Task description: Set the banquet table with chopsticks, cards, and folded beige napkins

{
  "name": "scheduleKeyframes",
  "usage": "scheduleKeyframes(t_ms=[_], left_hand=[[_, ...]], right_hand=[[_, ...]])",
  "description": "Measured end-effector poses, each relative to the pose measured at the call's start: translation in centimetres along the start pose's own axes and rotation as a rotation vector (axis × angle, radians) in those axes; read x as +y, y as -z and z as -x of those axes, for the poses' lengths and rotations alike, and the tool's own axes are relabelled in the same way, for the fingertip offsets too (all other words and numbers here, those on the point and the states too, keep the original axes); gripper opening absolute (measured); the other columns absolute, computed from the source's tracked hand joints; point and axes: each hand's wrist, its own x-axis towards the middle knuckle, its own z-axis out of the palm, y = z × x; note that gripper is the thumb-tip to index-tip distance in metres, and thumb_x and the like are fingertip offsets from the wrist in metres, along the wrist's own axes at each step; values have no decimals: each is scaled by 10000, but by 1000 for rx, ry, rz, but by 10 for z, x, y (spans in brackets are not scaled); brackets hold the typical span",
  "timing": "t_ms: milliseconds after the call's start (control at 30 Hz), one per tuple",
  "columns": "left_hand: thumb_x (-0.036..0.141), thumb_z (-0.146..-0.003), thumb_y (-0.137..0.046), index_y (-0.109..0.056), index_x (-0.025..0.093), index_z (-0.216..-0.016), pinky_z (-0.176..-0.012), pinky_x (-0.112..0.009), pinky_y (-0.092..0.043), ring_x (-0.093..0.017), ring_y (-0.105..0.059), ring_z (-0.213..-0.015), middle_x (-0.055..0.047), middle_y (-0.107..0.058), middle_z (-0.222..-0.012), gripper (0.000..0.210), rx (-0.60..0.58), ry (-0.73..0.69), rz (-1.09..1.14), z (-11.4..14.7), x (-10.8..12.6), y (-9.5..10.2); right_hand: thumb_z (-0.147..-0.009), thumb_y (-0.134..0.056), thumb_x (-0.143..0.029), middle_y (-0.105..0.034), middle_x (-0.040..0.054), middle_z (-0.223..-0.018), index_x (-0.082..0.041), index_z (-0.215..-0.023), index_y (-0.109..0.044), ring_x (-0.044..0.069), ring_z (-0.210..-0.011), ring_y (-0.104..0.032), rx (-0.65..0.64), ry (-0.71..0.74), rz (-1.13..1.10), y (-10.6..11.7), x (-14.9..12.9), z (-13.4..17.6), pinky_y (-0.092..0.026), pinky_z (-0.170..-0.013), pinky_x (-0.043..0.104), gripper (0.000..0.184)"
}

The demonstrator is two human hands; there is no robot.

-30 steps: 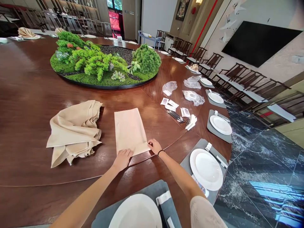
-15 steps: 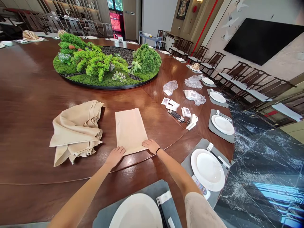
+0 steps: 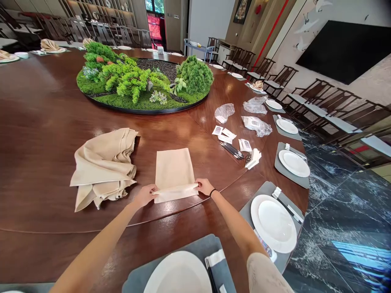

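Since the earlier frame, the near end of the beige napkin (image 3: 174,169) has risen into a crosswise ridge, its far edge now closer to the person; left hand (image 3: 146,195) and right hand (image 3: 205,187) pinch the ridge's two ends, fingers closed on cloth; napkin lies between and beyond them, long axis pointing away, neither hand clearly nearer. Surface: glossy brown table (image 3: 39,162), heap of cloth (image 3: 104,167) to the left, white plate (image 3: 180,274) nearest the body; room: chairs and dark screen (image 3: 345,51) at right.
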Motion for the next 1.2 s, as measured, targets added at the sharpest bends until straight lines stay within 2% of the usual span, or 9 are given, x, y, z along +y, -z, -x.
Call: scheduleKeyframes(t_ms=[67, 167, 267, 367, 567, 800, 1000, 1100, 1200], left_hand=[[163, -783, -532, -580, 201, -793, -794, -333, -418, -215, -558, -885, -54, -634, -884, 62, -50, -177, -338, -14, 12, 13], [75, -759, -520, -603, 258, -1057, -882, -376, -348, -247, -506, -1028, -81, -638, -1026, 359, -182, -370, -683, -26, 31, 19], [104, -680, -606, -498, 322, -1277, -896, -403, -312, -267, -488, -1038, -74, -637, -1023, 644, -271, -382, -781, -29, 44, 12], [260, -747, -602, -549, 321, -1219, -901, -425, -302, -273, -477, -1032, -71, -628, -1005, 479, -240, -327, -755, -26, 55, 1], [421, -919, -383, -599, 193, -1123, -978, -485, -273, -298, -446, -1105, -137, -570, -1152, 375, -26, -244, -827, -30, 81, -40], [235, -841, -474, -441, 265, -1358, -821, -419, -397, -298, -490, -1001, -138, -500, -1214, 518, -128, -189, -879, -33, 77, -72], [266, -875, -430, -450, 349, -1365, -836, -436, -407, -301, -467, -1025, -124, -477, -1216, 497, -111, -175, -825, -30, 70, -72], [285, -894, -395, -488, 346, -1337, -824, -439, -418, -302, -470, -1021, -129, -478, -1201, 457, -111, -176, -813, -30, 71, -71], [292, -904, -373, -482, 339, -1342, -803, -437, -427, -301, -477, -1009, -136, -485, -1191, 455, -112, -183, -806, -30, 73, -69]], right_hand=[[-818, -542, -132, -547, 0, -751, -168, -782, -622, 112, -668, -473, 68, 149, 217, 4, -6, -13, -374, -649, 217, 95], [-899, -443, -113, -573, 34, -932, -215, -928, -657, 146, -860, -498, 43, 288, 510, 6, -10, -24, -382, -747, 230, 239], [-932, -437, -161, -569, 41, -980, -276, -1042, -650, 176, -918, -468, -50, 294, 722, 5, -12, -24, -379, -764, 252, 266], [-848, -502, -98, -558, 56, -1075, -283, -1097, -625, 204, -980, -446, -69, 259, 791, 3, -17, -17, -374, -805, 293, 334], [-688, -569, -83, -480, 85, -1290, -207, -1014, -588, 254, -1143, -404, 7, 153, 552, -6, -25, -6, -355, -933, 385, 349], [-678, -570, -184, -541, -28, -833, -222, -956, -439, 121, -668, -507, 53, -291, -133, -1, -13, -19, -432, -692, 272, 309], [-724, -524, -321, -511, -85, -689, -267, -1132, -320, 65, -400, -390, -189, -512, -534, 9, -11, -18, -306, -473, 191, 459], [-794, -438, -339, -536, -79, -680, -267, -1154, -323, 74, -390, -357, -276, -518, -447, 18, -12, -12, -290, -468, 196, 384], [-863, -411, -344, -525, -62, -651, -238, -1113, -404, 112, -509, -445, -78, -395, -77, 27, -21, -8, -359, -558, 226, 272]])
